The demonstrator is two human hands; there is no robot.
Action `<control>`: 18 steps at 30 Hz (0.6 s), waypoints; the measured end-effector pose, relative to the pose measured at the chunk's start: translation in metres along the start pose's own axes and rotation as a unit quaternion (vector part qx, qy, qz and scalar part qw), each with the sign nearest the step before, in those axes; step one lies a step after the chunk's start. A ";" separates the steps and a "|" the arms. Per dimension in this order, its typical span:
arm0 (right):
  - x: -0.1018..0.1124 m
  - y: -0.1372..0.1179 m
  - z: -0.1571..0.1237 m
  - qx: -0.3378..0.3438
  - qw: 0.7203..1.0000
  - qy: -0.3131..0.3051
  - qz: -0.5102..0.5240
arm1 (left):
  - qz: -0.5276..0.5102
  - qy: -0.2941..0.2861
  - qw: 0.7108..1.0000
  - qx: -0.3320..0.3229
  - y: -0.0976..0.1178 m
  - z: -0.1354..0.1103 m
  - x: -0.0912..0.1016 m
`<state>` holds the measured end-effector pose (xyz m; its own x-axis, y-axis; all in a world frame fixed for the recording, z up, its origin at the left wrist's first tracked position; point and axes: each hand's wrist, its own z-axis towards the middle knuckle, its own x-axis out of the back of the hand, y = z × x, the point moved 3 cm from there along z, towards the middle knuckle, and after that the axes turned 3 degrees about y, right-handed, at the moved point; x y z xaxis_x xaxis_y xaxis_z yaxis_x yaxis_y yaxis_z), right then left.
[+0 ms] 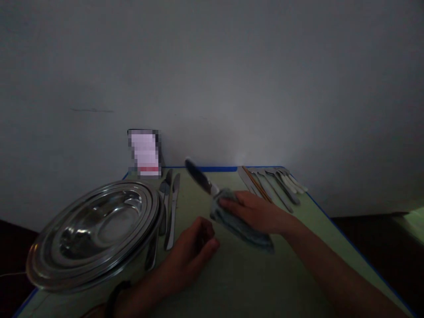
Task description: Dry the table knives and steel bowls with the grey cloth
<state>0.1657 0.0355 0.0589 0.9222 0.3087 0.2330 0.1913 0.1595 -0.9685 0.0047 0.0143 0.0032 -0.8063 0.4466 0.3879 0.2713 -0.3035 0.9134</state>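
Note:
My right hand (251, 210) grips a grey-green cloth (228, 218) that wraps the handle of a table knife (198, 174). The knife's blade sticks out of the cloth up and to the left, slightly blurred. Below and left of it, my left hand (195, 247) is held over the table with loosely curled fingers. Its thumb stands apart from the fingers, and nothing shows between them. Left of that hand lie more knives (172, 212) and a fork (164, 190), next to a stack of shiny oval metal trays (150, 207).
The green table (281, 278) has a blue edge and stands against a grey wall. Chopsticks (256, 183), spoons and other cutlery (281, 183) lie in a row at the back right. A phone (145, 152) with a blurred-out screen leans on the wall at the back left.

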 end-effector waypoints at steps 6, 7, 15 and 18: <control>0.010 -0.015 -0.016 0.067 0.946 -0.161 -0.273 | -0.048 0.014 0.999 -0.016 -0.003 -0.004 0.005; 0.011 -0.016 -0.017 0.062 0.940 -0.177 -0.286 | -0.042 0.019 0.999 -0.016 -0.003 -0.004 0.006; 0.075 -0.010 -0.024 -0.066 0.926 -0.192 -0.318 | 0.062 0.004 0.995 -0.075 0.008 -0.004 0.005; 0.104 -0.013 -0.032 -0.113 0.936 -0.154 -0.295 | 0.131 -0.009 0.985 -0.112 0.012 -0.005 0.003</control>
<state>0.2704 0.0353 0.0928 0.5000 0.4908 0.7135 0.7344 0.1963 -0.6497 0.0032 0.0076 0.0149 -0.7138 0.3432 0.6105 0.3443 -0.5872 0.7326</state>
